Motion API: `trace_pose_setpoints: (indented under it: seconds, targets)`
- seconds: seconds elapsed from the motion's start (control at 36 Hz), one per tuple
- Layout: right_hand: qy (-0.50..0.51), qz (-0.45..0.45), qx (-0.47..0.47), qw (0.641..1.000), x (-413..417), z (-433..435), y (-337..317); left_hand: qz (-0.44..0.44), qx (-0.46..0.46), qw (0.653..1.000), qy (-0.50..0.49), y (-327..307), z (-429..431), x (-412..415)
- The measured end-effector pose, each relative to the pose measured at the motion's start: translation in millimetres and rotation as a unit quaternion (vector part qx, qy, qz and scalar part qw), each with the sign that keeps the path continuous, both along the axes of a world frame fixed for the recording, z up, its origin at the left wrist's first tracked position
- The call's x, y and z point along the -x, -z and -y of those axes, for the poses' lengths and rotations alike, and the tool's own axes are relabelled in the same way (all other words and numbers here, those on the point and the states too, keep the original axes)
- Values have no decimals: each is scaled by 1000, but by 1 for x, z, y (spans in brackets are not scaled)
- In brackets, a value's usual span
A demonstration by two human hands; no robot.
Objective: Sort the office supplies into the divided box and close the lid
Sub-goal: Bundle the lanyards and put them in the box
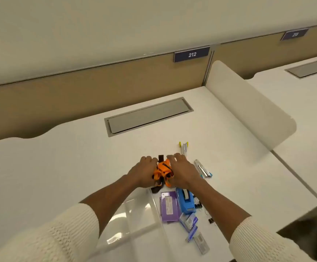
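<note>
A bundled orange and black strap (163, 172) rests on the white desk between both hands. My left hand (144, 173) curls around its left side and my right hand (182, 172) presses against its right side, fingers spread over the top. The clear divided box (135, 214) lies below the hands, partly under my left forearm. To its right sit a purple case (169, 206), a blue tape dispenser (186, 202) and boxes of staples (190, 221). A silver stapler (203, 170) and yellow-tipped pens (184, 148) lie to the right of my right hand.
A grey cable hatch (148, 115) is set into the desk behind the hands. A rounded white divider panel (248, 110) stands on the right. A tan partition (78, 87) runs along the back. Small black binder clips (210, 221) lie near the staples.
</note>
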State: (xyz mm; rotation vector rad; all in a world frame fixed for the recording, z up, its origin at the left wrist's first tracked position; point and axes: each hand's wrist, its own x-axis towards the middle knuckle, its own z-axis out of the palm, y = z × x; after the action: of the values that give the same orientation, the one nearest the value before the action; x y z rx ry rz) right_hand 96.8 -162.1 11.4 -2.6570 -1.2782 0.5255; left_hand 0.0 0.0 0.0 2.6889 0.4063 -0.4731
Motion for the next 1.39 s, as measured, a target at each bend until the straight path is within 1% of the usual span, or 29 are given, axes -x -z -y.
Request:
trace_pose_setpoints:
  seconds: [0.11,0.19,0.28,0.42,0.56,0.69,0.89,1.03,1.14,1.28,1.39]
  targets:
    - [-7,-14,24,1000,-1,-4,5,-34,25,999,-10,4,6,-8]
    - [-15,-19,27,999,-2,-8,13,-25,25,999,-24,11,9,-13]
    - [-20,-17,12,1000,-1,-14,16,8,38,998,-51,13,12,-16]
    - [11,-59,-21,998,-6,-23,12,41,71,993,-90,8,13,-17]
    - [38,-57,-49,996,-8,-25,4,86,89,985,-122,-3,11,-15]
    - [41,-29,-92,994,-5,-26,-23,152,96,971,-155,-27,13,-7]
    - [32,-20,-129,991,13,-26,-77,205,73,959,-184,-74,12,17]
    - [19,-21,-158,987,34,-27,-104,203,55,957,-202,-107,14,44]
    - [17,-39,-177,983,55,-29,-114,204,47,951,-226,-124,13,71]
    - [18,-69,-192,979,79,-33,-115,199,33,945,-258,-128,13,98]
    - [37,-103,-171,979,101,-35,-99,165,40,945,-279,-116,20,114]
